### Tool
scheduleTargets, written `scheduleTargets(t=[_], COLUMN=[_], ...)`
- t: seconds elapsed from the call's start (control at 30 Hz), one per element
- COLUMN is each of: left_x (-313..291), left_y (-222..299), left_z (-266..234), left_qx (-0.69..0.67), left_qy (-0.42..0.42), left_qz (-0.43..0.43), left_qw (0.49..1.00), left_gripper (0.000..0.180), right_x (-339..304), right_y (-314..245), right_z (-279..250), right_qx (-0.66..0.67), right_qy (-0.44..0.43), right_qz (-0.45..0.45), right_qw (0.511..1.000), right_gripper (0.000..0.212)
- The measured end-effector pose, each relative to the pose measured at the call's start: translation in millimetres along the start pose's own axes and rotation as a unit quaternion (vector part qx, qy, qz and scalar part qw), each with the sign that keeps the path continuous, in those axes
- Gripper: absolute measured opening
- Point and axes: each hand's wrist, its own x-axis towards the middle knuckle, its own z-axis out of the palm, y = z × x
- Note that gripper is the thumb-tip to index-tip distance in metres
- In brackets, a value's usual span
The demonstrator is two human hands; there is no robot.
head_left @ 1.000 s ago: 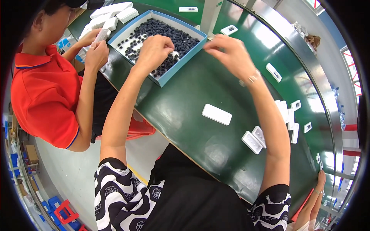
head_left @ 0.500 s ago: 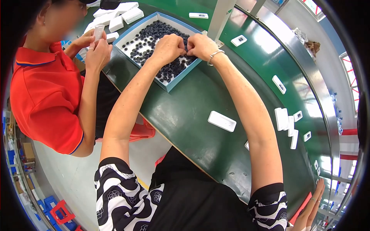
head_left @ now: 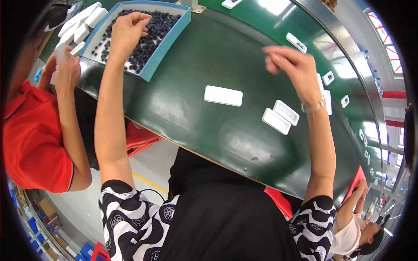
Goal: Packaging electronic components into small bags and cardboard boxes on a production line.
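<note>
My left hand [head_left: 129, 35] hovers over a blue-rimmed cardboard box [head_left: 162, 54] of small black ring-like parts [head_left: 146, 52]. Its fingers are pinched together, and what lies between them, if anything, is hidden. Further right, my right hand [head_left: 291, 67] is raised above the green table, slightly blurred. Its index finger stretches out to the left, the thumb apart below it, and I see nothing held. Below and left of it lie a white rectangular tray [head_left: 223, 95] and two small hollow white trays [head_left: 276, 121], [head_left: 286, 112] side by side.
A stack of white trays [head_left: 327, 102] stands partly behind my right wrist. On the green belt [head_left: 331, 48] several white trays hold dark parts. White boxes [head_left: 81, 32] are piled left of the box. A co-worker in red [head_left: 39, 143] sits at left; another person [head_left: 350, 226] is at lower right.
My hands were together over the box; the right has swung far to the right while the left stays over the parts. The view has shifted, showing more table at right.
</note>
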Motion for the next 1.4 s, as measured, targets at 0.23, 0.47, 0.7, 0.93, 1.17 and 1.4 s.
scheduleTargets(t=[0.23, 0.47, 0.7, 0.93, 1.17, 1.4], left_x=[-80, -141, -174, -177, -176, -177], left_y=[79, 115, 139, 138, 143, 166], left_z=[40, 80, 118, 140, 132, 162], left_qx=[-0.256, -0.445, -0.455, -0.461, -0.392, -0.234], left_qy=[0.022, -0.140, -0.168, -0.208, -0.213, -0.266], left_qz=[0.047, -0.092, -0.092, -0.122, -0.118, 0.168], left_qw=[0.965, 0.880, 0.870, 0.854, 0.887, 0.920], left_gripper=[0.025, 0.010, 0.012, 0.019, 0.020, 0.013], right_x=[-114, -161, -173, -179, -186, -178], right_y=[42, 36, 38, 51, 45, 52], right_z=[-20, 1, 25, 17, -1, -13], right_qx=[0.100, 0.097, 0.089, 0.054, -0.030, -0.198], right_qy=[0.118, 0.085, -0.014, -0.028, 0.095, 0.156], right_qz=[0.100, 0.164, 0.111, 0.073, 0.097, 0.010], right_qw=[0.983, 0.978, 0.990, 0.995, 0.990, 0.968], right_gripper=[0.015, 0.009, 0.014, 0.012, 0.014, 0.016])
